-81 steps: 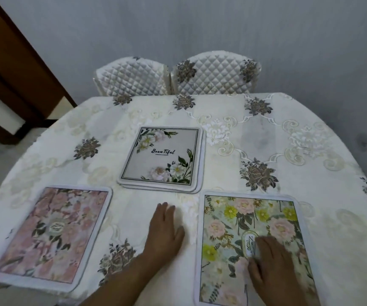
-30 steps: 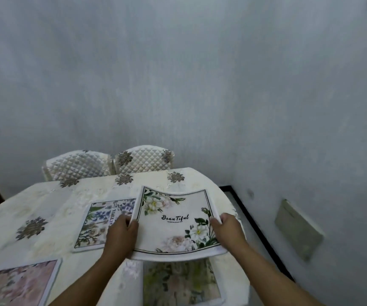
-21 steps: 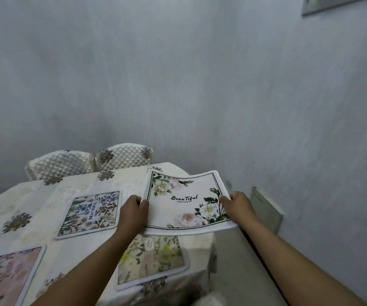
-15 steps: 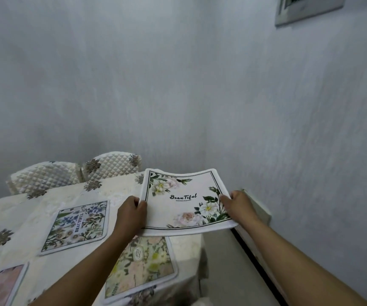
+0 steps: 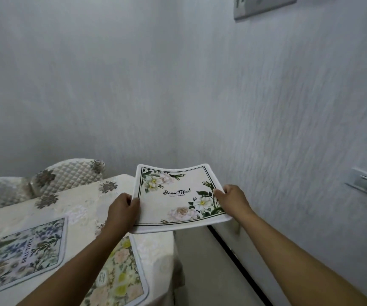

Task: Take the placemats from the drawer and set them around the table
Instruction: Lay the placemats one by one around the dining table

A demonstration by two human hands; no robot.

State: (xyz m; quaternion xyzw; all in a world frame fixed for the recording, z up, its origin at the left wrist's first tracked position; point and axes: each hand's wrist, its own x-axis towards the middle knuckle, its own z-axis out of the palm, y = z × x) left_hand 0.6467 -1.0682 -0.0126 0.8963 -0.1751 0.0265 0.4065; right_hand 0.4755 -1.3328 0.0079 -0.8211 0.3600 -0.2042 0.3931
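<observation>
Both my bare arms reach forward from the frame's bottom edge. My left hand (image 5: 123, 212) and right hand (image 5: 231, 198) are raised mid-frame, fingers curled closed in a pinch.

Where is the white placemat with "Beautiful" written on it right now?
The white placemat is in the air at the middle of the head view, held by the left hand and right hand, past the table's right corner, above the yellow-flowered placemat.

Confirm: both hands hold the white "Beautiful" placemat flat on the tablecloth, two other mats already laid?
Not quite. The head view shows the white placemat held in the air by the left hand and right hand, partly past the table edge. Two other mats are laid.
</observation>
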